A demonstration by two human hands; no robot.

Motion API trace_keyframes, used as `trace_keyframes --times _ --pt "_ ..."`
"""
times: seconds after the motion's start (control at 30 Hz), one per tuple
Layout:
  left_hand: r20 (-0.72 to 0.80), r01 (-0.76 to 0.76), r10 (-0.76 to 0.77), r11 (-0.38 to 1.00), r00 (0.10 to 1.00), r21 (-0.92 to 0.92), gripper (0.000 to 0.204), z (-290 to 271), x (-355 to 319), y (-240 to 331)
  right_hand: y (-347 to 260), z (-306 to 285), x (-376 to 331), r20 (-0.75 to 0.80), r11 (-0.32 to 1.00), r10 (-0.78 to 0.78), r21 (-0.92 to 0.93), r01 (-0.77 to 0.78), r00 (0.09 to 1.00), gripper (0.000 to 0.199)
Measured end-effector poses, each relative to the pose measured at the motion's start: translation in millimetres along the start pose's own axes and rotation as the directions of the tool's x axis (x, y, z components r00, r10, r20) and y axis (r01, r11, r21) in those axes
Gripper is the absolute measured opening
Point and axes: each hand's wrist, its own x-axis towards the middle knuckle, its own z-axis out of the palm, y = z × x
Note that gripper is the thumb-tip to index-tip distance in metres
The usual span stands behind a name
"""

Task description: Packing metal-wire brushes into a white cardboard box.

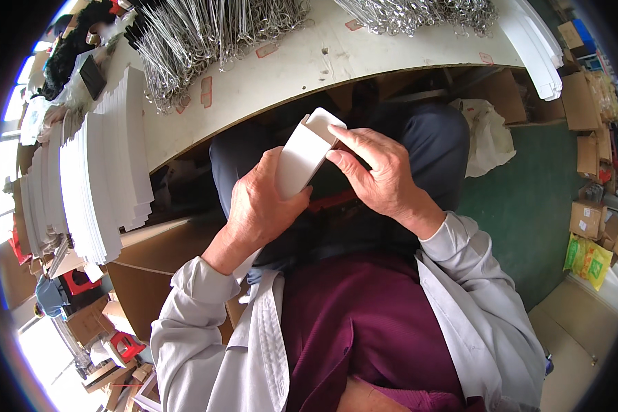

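My left hand [263, 199] is wrapped round a small white cardboard box [301, 159], held tilted above my lap. Its upper end stands open, with a rounded flap sticking up. At that open end, the thumb and forefinger of my right hand [378, 167] close on the box's right edge and flap. Whatever may lie inside the box is hidden from this angle.
Beyond my hands runs a white worktable [281, 79] carrying bundles of thin metal rods [206, 38] with looped ends. Stacks of flat white cartons [93, 185] stand at the left, more white strips [532, 48] at the far right. Cardboard boxes [587, 218] line the right side.
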Motion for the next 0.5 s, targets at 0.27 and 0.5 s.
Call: trace_keyframes --times 0.27,0.5 --pt "-0.027 -0.002 0.001 0.999 1.0 -0.048 0.071 9 -11 0 -9 3 -4 0.278 0.774 0.421 0.386 -0.502 0.863 0.027" --pt "0.014 -0.021 0.023 0.995 1.0 -0.099 0.083 14 -9 2 -8 3 -3 0.387 0.742 0.423 0.372 -0.559 0.819 0.025"
